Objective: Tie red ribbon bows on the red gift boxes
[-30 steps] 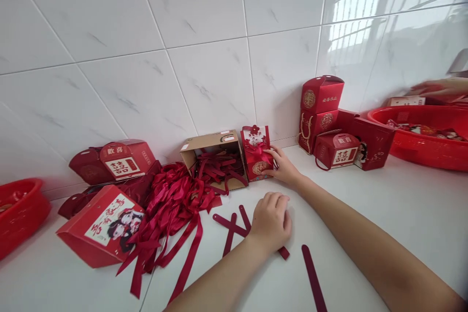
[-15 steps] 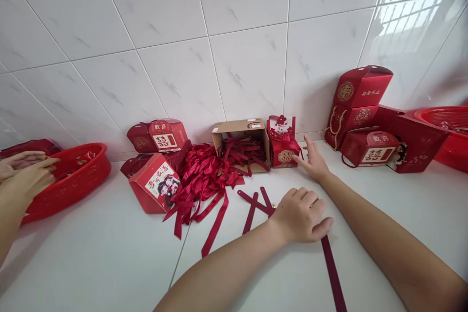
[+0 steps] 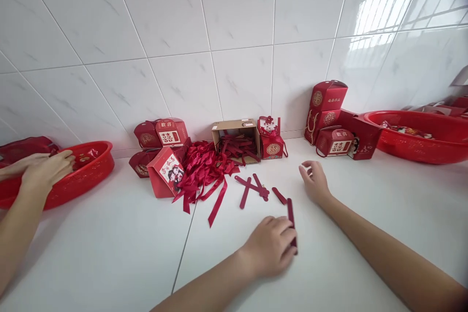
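My left hand (image 3: 270, 246) is closed over a flat dark red strap (image 3: 290, 209), near the front of the white counter. Beyond that hand lie several more dark red straps (image 3: 245, 192), some crossed over each other, and a short loose one (image 3: 279, 196). My right hand (image 3: 315, 180) is off to the right, its fingers loosely curled and apart, with nothing visible in them. Nearest to it stands a small red gift box (image 3: 272, 146) with a ribbon bow on top. Beside that box, an open cardboard carton (image 3: 215, 131) on its side holds many similar straps.
A heap of red ribbons (image 3: 204, 168) lies left of the carton, against red gift boxes (image 3: 166, 175). More red boxes (image 3: 329, 107) are stacked at right, beside a red basket (image 3: 420, 148). At left another person's hands (image 3: 47, 170) reach into a red basket (image 3: 91, 178).
My right hand has drawn back from the bow-topped gift box. My left hand has moved nearer with the dark red strap. The view has shifted, showing more of the right side.
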The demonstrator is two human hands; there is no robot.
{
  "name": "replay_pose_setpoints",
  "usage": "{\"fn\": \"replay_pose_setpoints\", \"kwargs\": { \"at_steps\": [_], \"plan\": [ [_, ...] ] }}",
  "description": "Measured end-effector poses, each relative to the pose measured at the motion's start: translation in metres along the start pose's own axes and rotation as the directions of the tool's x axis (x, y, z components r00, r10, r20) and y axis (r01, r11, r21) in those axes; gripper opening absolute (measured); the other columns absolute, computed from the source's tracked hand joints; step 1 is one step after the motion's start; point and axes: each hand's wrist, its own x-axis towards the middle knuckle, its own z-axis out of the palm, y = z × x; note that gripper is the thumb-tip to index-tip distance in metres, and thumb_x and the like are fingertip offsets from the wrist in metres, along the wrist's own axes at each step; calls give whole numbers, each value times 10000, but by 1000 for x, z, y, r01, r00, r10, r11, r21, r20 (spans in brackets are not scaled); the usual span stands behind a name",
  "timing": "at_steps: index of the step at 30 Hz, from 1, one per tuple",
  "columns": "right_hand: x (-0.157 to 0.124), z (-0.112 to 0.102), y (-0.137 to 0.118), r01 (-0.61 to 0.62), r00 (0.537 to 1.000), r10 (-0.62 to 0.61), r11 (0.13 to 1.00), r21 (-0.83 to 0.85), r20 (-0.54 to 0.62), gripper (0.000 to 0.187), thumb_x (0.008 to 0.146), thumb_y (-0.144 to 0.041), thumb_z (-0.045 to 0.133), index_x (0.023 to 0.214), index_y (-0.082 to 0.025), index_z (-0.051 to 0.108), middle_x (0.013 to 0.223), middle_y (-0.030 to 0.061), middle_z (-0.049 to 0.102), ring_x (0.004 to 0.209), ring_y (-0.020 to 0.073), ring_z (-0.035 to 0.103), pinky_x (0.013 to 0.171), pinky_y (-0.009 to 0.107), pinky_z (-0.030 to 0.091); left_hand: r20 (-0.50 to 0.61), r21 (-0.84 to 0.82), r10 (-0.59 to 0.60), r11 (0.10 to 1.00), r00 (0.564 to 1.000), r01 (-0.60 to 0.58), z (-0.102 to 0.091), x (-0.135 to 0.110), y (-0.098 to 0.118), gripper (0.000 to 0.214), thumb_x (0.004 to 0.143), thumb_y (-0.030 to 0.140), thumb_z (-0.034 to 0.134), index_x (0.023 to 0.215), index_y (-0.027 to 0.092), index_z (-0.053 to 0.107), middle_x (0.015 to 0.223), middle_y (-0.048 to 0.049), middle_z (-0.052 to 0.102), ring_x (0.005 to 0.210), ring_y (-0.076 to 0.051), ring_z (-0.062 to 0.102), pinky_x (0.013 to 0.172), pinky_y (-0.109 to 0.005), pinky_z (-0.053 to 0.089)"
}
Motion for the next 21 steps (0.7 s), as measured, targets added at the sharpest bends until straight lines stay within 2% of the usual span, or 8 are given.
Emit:
{"fn": "replay_pose_setpoints", "kwargs": {
  "at_steps": [4, 6, 8, 10, 12, 15, 18, 21],
  "plan": [
    [-39, -18, -22, 125, 973, -116, 992, -35, 201, 246, 898, -410, 449, 814, -211, 566, 894, 66, 554, 723, 175, 523, 585, 296, 462, -33, 35, -222, 974, 974, 224, -29, -44, -22, 327, 875, 225, 474, 1182, 208, 586, 1292, -73, 602, 1246, -297, 487, 1048, -507, 380],
    [-49, -19, -32, 174, 952, -157, 984, -44, 263, 231, 905, -380, 443, 826, -214, 583, 916, 72, 558, 757, 181, 544, 597, 297, 477, -47, 31, -255, 966, 966, 256, -39, -59, -33, 346, 855, 163, 462, 1169, 213, 597, 1294, -63, 606, 1264, -288, 479, 1050, -500, 386],
    [-55, -13, -42, 221, 933, -195, 974, -53, 303, 196, 903, -330, 438, 897, -214, 596, 967, 86, 565, 822, 197, 566, 652, 322, 505, -82, 7, -257, 966, 963, 259, -44, -68, -42, 292, 837, 145, 469, 1065, 220, 637, 1230, -46, 645, 1269, -276, 477, 1028, -465, 418],
    [-57, -4, -49, 288, 900, -252, 956, -53, 354, 212, 864, -250, 463, 1026, -220, 598, 1068, 98, 570, 961, 226, 563, 779, 371, 517, -133, -18, -266, 964, 955, 266, -45, -71, -46, 168, 825, 191, 518, 926, 219, 649, 1133, -41, 682, 1243, -280, 498, 994, -449, 448],
    [-57, 6, -55, 367, 850, -318, 929, -40, 420, 385, 791, -171, 507, 1162, -245, 574, 1203, 90, 552, 1119, 254, 505, 920, 427, 472, -178, -33, -286, 958, 942, 285, -44, -70, -49, 69, 800, 233, 574, 836, 212, 630, 1059, -47, 696, 1186, -288, 537, 960, -452, 466],
    [-52, 20, -59, 430, 797, -365, 903, -27, 481, 515, 737, -139, 546, 1233, -276, 558, 1333, 83, 489, 1227, 293, 420, 1002, 511, 391, -218, -50, -315, 949, 924, 312, -41, -66, -52, 71, 811, 181, 546, 815, 214, 608, 1005, -40, 698, 1102, -257, 580, 939, -442, 469],
    [-45, 30, -59, 410, 805, -350, 912, -22, 479, 403, 770, -187, 565, 1164, -262, 605, 1351, 111, 458, 1252, 328, 380, 995, 577, 350, -234, -76, -343, 939, 910, 334, -41, -65, -54, 183, 855, 115, 458, 823, 226, 599, 953, -11, 695, 1029, -207, 603, 894, -394, 483],
    [-40, 35, -59, 360, 815, -326, 933, 22, 480, 200, 797, -228, 582, 973, -263, 671, 1317, 98, 483, 1266, 330, 364, 998, 586, 328, -226, -97, -357, 934, 906, 344, -44, -66, -56, 199, 875, 110, 440, 847, 230, 596, 908, -2, 686, 937, -182, 616, 833, -356, 493]
  ]
}}
